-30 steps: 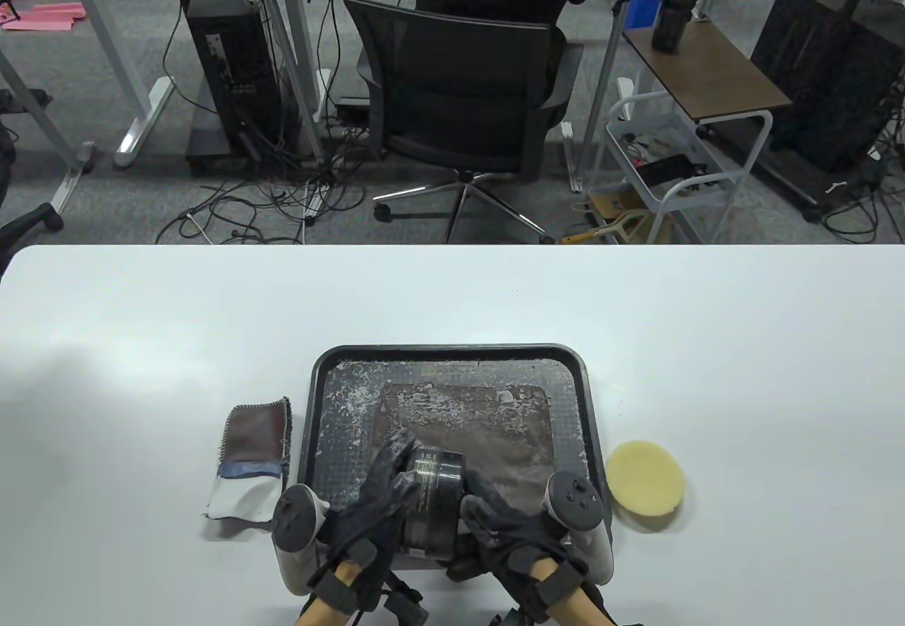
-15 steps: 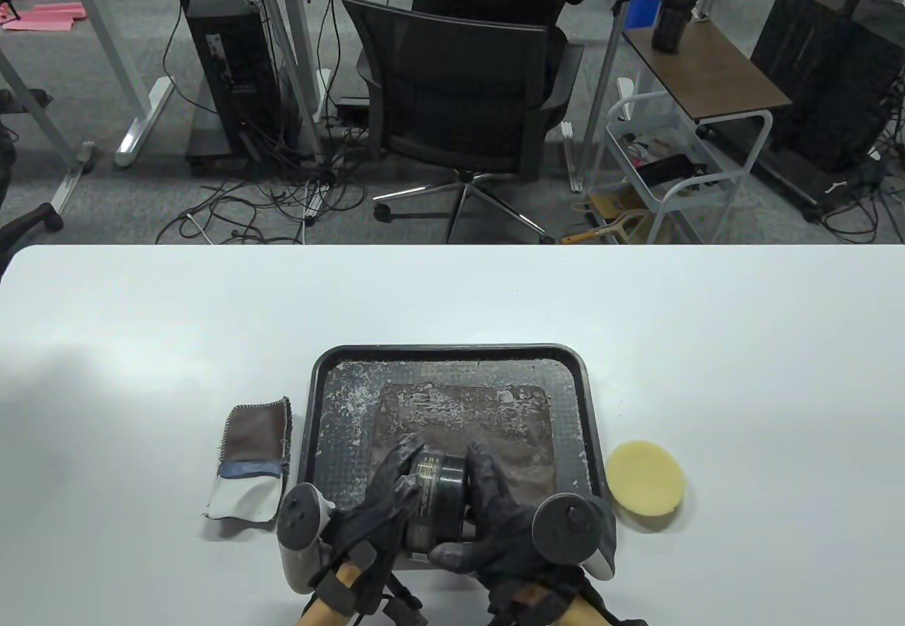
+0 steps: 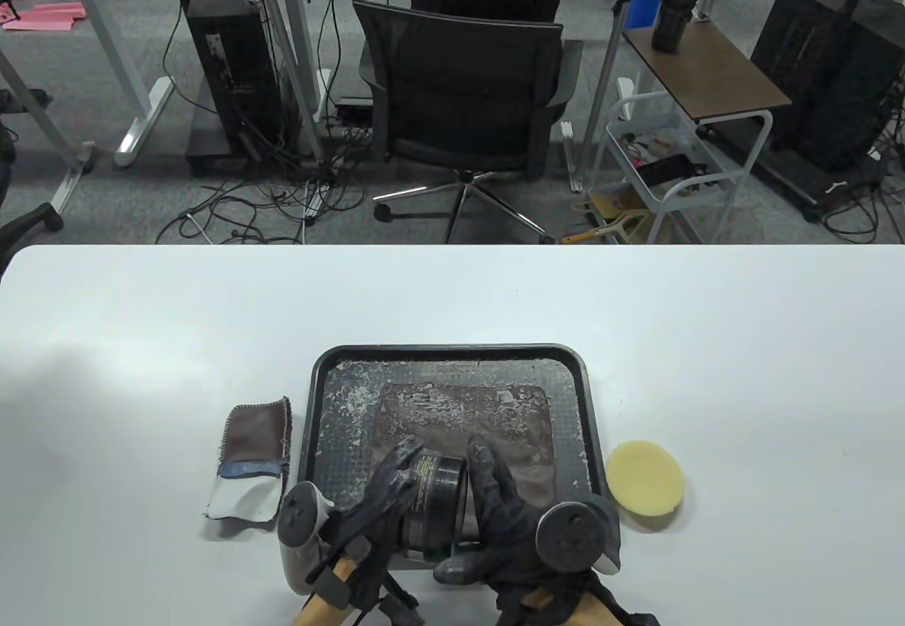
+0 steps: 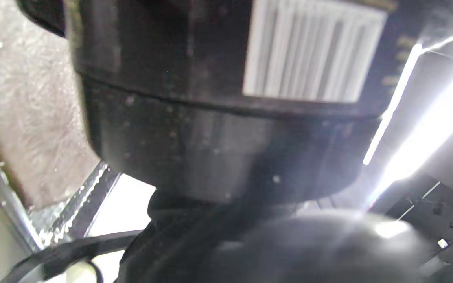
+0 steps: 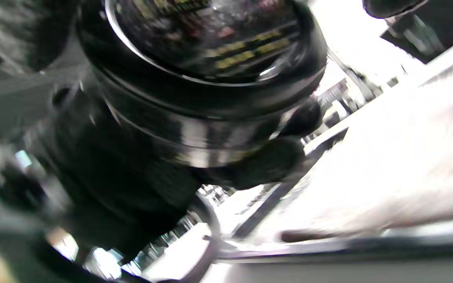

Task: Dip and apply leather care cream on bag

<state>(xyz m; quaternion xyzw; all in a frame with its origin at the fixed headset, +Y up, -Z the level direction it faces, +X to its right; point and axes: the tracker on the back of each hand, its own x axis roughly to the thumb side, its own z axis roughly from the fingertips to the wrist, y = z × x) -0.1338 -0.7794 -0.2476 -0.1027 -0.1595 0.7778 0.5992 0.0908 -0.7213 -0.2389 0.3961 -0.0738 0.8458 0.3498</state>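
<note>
the cream jar [image 3: 433, 506] lies on its side over the tray's [image 3: 452, 354] near edge, left hand [image 3: 378, 506] gripping its base, right hand [image 3: 495, 513] curled round the lid end.

You get a bright, even picture in the table view, lit from overhead: the white worktop [image 3: 141, 315] gleams and shows a faint grey shading on its left side, and the yellow sponge [image 3: 646, 477] casts only a soft, short shadow at its near edge. Straight lines bend slightly towards the frame edges. Focus there is sharp throughout. Your left wrist view is soft and too close: the black jar [image 4: 226, 118] fills it out of focus, its barcode label smeared, with blown-out white streaks of glare on the right. Your right wrist view is motion-blurred, glare glinting off the jar's lid [image 5: 210, 35], the right half washed out.
</note>
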